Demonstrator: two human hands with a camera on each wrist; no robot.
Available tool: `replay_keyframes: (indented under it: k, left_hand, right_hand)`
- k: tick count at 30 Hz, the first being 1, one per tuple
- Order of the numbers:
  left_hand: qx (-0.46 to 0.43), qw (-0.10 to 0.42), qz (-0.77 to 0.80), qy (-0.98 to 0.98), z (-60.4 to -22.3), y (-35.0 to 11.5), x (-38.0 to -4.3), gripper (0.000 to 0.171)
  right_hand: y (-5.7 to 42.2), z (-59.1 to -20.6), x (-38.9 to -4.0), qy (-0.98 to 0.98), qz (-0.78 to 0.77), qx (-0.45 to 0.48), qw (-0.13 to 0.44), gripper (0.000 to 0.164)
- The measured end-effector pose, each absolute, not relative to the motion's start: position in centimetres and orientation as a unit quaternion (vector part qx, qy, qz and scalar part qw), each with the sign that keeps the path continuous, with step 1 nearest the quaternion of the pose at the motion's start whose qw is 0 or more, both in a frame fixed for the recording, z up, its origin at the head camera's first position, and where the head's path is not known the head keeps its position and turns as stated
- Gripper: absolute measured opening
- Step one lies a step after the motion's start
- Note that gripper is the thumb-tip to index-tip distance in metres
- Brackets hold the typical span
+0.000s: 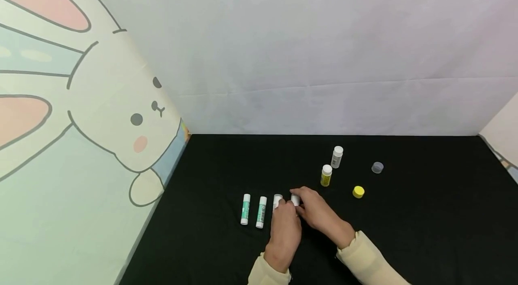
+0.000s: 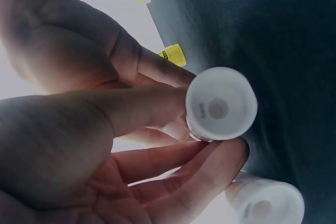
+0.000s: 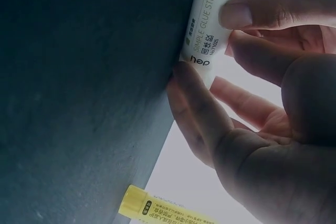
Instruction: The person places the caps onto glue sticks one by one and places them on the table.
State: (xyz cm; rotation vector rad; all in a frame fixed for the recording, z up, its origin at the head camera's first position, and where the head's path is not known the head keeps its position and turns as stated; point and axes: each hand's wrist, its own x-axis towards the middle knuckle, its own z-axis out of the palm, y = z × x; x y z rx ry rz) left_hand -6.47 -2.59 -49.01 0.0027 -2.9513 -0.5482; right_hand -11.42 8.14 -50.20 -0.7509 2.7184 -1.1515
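A white glue stick (image 3: 202, 30), labelled "SIMPLE GLUE STICK", stands between both hands over the black table. My left hand (image 1: 286, 226) pinches it between thumb and fingers; its round white end (image 2: 221, 103) faces the left wrist camera. From the other side, my right hand (image 1: 319, 211) holds the same stick, fingertips at the end near the "deli" print. Just left of it in the head view is a second white glue stick (image 1: 277, 199), partly hidden by my left hand. Two green-and-white glue sticks (image 1: 245, 209) (image 1: 261, 212) stand farther left.
Behind my right hand stand a yellow glue stick with a white top (image 1: 326, 175) and a white-grey stick (image 1: 337, 158). To their right lie a yellow cap (image 1: 358, 192) and a translucent cap (image 1: 377, 167). A pale wall (image 1: 323, 51) rises behind the black tabletop (image 1: 425, 213).
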Motion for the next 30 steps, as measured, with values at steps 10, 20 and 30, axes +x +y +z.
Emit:
replay_keyframes:
  k: [10,20,30]
  left_hand:
    - [0.000,0.083,-0.174,-0.981,-48.8,-2.5,-6.7,0.011]
    - [-0.008,0.083,-0.186,-0.979,-48.2,-2.3,-6.7,0.023]
    - [-0.027,0.091,-0.226,-0.970,-47.8,-1.9,-6.9,0.039]
  right_hand:
    - [8.4,-49.9,-11.4,0.891,-0.379,-0.245,0.052,0.040]
    - [9.5,-49.0,-10.6,0.895,-0.386,-0.216,0.054,0.043]
    - [11.3,-48.1,-10.0,0.896,-0.395,-0.195,0.049,0.041]
